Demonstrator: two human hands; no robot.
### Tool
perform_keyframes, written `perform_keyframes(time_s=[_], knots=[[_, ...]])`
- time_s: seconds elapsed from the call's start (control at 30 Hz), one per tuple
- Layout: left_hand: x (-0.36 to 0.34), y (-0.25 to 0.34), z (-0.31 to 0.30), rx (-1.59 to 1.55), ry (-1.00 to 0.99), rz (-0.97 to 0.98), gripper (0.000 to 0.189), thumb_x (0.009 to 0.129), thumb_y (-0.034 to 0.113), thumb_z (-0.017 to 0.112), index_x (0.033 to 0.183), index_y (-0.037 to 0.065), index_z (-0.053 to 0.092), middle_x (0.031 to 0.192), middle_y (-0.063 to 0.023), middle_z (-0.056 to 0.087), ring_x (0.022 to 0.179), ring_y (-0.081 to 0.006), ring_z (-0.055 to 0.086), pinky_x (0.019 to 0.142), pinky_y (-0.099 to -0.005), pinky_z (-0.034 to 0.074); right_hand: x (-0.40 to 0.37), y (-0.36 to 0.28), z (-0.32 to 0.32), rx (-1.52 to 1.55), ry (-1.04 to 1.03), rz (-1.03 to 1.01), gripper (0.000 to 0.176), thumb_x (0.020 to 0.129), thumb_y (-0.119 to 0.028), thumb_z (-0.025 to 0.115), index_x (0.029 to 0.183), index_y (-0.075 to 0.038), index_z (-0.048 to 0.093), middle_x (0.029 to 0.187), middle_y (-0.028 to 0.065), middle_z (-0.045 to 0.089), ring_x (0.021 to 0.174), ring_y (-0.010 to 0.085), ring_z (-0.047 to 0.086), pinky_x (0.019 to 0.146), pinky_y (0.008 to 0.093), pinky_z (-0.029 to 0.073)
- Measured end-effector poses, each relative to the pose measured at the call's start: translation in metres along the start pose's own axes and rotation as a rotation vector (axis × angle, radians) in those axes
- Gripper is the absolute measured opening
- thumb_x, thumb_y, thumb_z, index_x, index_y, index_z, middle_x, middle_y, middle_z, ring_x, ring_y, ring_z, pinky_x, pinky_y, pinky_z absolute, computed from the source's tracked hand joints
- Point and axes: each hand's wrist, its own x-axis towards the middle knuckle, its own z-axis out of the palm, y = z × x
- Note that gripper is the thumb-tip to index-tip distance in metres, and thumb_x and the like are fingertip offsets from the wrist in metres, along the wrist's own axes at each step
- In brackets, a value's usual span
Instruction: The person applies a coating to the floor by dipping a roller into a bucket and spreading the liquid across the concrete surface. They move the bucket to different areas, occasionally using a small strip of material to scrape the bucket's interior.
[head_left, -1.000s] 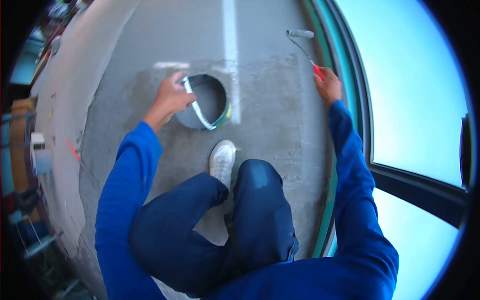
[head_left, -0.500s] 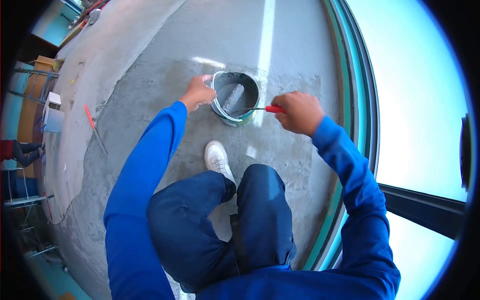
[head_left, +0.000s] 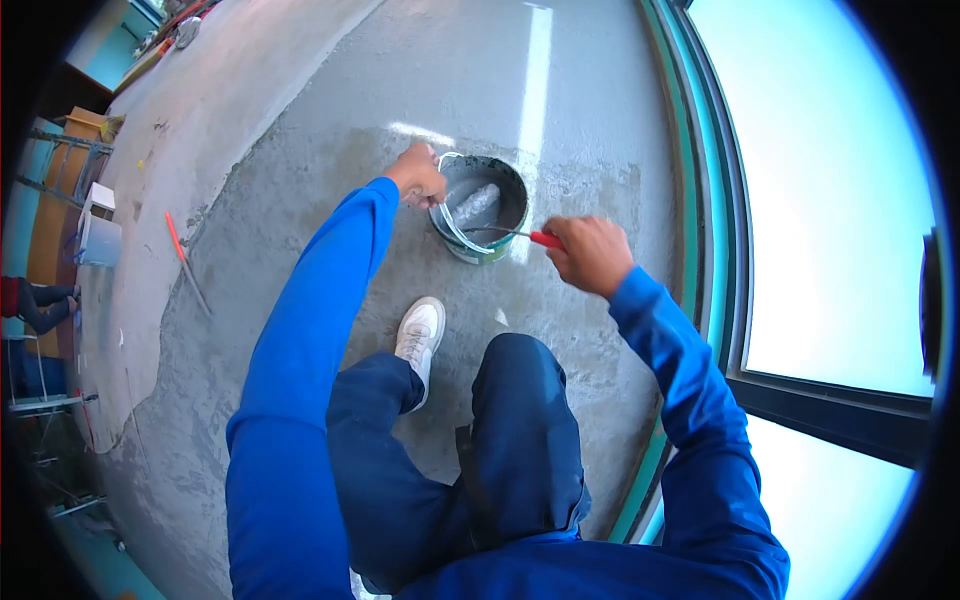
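Observation:
A bucket (head_left: 521, 205) stands on the floor in front of me with grey, wet-looking material inside. My left hand (head_left: 418, 176) is closed at its left rim, fingers on the pale bail handle (head_left: 452, 229). In my right hand (head_left: 592, 252), to the right of the bucket, is the red grip of a paint roller (head_left: 546, 239). The roller's thin metal rod crosses over the near rim. Its fluffy, grey-coated head (head_left: 475, 205) lies slantwise inside the bucket.
Around the bucket is grey coated floor (head_left: 330, 180). Glass panels with a dark frame (head_left: 830, 410) run along the right. A red-handled pole (head_left: 183, 260) lies at left. Farther left are a white container (head_left: 101, 240), a scaffold and another person's legs (head_left: 45, 305).
My right hand and the roller grip have shifted slightly downward in view. The roller head lies at a flatter slant. My left hand has moved right and up along the bucket's handle.

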Motion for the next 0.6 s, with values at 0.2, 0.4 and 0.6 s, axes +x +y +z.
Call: perform_keyframes(time_s=[0.2,0.4,0.6], knots=[[0.006,-0.029,-0.017,-0.218,-0.143,0.028,0.07,0.07,-0.006,0.072,0.129,0.001,0.037,0.081,-0.0126,0.066,0.065,-0.0186,0.065,0.059,-0.0302,0.054,-0.053,-0.009,0.004,-0.093,0.217,-0.01,0.027,0.081,-0.008,0.06,0.106,-0.018,0.063,0.077,0.0047,0.054,0.069,0.0237,0.062,0.053,0.0388,0.048],[0.005,-0.034,-0.019,-0.173,-0.162,0.041,0.069,0.073,-0.005,0.071,0.132,0.0,0.036,0.082,-0.0134,0.067,0.067,-0.0187,0.065,0.06,-0.0314,0.055,-0.061,-0.009,0.006,-0.182,0.333,0.02,0.03,0.083,-0.006,0.064,0.11,-0.019,0.067,0.072,0.0051,0.052,0.061,0.0235,0.057,0.051,0.0352,0.045],[0.013,-0.048,-0.023,-0.167,-0.178,0.051,0.07,0.073,-0.004,0.072,0.132,-0.001,0.035,0.081,-0.0136,0.067,0.066,-0.0185,0.065,0.062,-0.0321,0.056,-0.109,-0.012,0.011,0.105,0.442,0.155,0.038,0.079,-0.004,0.066,0.114,-0.018,0.064,0.073,0.0069,0.053,0.063,0.0268,0.057,0.052,0.037,0.045]])
